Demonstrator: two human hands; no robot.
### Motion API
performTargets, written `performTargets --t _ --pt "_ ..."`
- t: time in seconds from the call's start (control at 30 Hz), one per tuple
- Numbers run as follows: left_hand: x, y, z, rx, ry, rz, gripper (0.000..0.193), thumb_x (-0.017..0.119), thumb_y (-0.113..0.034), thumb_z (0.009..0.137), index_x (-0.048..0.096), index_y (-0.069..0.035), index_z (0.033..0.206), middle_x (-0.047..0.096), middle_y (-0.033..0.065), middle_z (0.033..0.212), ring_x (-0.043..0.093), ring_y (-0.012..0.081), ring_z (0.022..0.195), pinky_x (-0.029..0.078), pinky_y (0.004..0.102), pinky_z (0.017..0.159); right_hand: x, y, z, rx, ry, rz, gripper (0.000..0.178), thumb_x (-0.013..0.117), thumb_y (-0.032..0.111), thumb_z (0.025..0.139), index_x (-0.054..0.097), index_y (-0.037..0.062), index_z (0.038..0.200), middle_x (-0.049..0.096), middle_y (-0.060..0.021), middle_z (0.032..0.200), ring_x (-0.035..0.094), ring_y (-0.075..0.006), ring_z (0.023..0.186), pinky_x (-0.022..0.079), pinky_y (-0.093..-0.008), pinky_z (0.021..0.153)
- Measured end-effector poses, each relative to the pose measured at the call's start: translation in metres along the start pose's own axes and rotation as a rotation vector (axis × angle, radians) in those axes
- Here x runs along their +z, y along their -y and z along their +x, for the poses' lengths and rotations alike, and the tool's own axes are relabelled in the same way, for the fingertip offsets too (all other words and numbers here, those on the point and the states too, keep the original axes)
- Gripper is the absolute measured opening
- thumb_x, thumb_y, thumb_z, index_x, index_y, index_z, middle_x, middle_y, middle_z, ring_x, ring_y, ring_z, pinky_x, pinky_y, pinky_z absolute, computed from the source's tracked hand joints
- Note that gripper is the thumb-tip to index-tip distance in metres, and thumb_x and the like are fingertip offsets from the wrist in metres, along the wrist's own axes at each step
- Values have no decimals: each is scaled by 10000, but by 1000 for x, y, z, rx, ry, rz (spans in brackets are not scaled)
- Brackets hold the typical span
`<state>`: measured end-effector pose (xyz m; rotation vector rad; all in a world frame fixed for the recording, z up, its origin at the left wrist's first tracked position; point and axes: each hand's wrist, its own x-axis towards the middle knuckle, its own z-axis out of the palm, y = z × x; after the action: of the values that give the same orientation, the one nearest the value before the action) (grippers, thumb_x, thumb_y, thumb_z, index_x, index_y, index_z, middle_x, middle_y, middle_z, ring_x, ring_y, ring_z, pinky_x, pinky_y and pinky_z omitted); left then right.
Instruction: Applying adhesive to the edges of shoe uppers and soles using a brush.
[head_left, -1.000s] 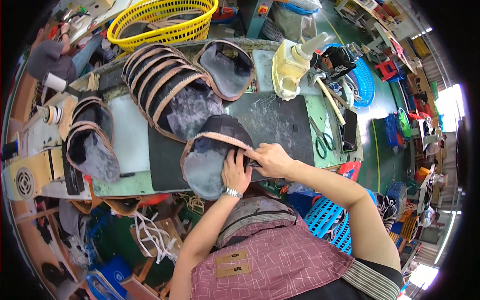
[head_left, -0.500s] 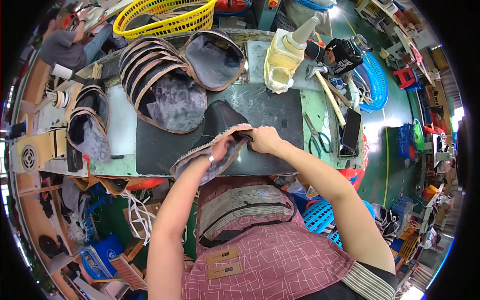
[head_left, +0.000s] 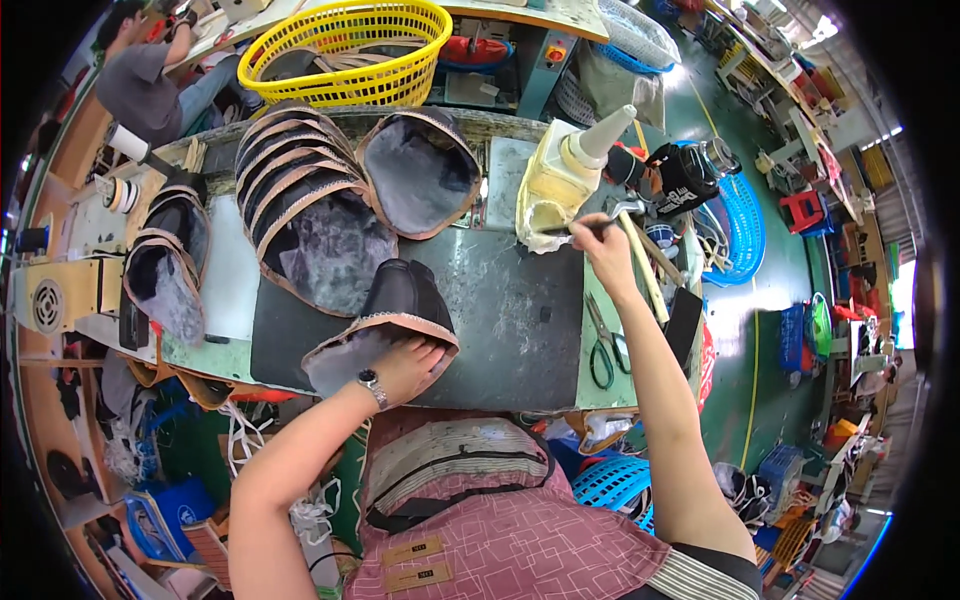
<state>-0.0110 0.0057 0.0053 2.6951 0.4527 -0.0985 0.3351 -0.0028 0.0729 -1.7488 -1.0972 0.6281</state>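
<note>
A black shoe upper [head_left: 405,300] with grey fleece lining and a tan stitched edge lies at the front of the dark work mat [head_left: 500,310]. My left hand [head_left: 408,368] is closed on its open edge, fingers against the lining. Over on the right, my right hand [head_left: 605,255] pinches a thin dark tool [head_left: 578,232]. That tool points into the mouth of a yellowed plastic glue bottle [head_left: 560,180] with a cone-shaped spout; its tip cannot be made out.
Several nested fleece-lined uppers [head_left: 320,220] stand behind, beside another upper [head_left: 420,170]. More uppers [head_left: 165,260] lie left. Scissors [head_left: 603,345], a hammer [head_left: 640,250] and a black phone [head_left: 682,325] are at right. A yellow basket [head_left: 350,60] and a seated person [head_left: 145,85] are beyond.
My right hand has left the upper's edge and moved right to the glue bottle with the thin tool. The upper has shifted left and down, with my left hand still at its opening.
</note>
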Motion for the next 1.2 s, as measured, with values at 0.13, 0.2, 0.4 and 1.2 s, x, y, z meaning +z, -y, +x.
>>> performTargets --t 0.13,0.2,0.4,1.2 --pt "-3 10 9 86 139 -63 433 472 -136 768 396 -12 1176 465 129 1154 409 271 1114 328 357 945 19 -23 31 -319 -166 -218 214 633 184 749 548 -10 775 561 -146 605 550 -220 516 429 -283 506" --pt "5 8 13 46 117 10 395 416 -128 795 400 -19 1174 466 131 1152 417 267 1106 337 350 939 22 -37 40 -327 -89 -289 251 622 226 756 529 -7 755 541 -183 612 549 -297 546 429 -326 515" --pt "14 12 49 -229 -113 -249 300 437 -128 804 538 -130 1086 566 148 1013 552 301 908 431 374 767 -21 -63 44 332 -74 115 290 534 290 835 449 31 736 544 -75 567 525 -169 413 406 -278 362" --pt "-22 -35 7 204 9 133 227 479 -134 701 563 -38 888 607 96 789 499 240 937 358 402 894 55 4 -154 143 -202 359 126 574 65 774 452 58 744 543 -66 749 458 -83 547 395 -205 503"
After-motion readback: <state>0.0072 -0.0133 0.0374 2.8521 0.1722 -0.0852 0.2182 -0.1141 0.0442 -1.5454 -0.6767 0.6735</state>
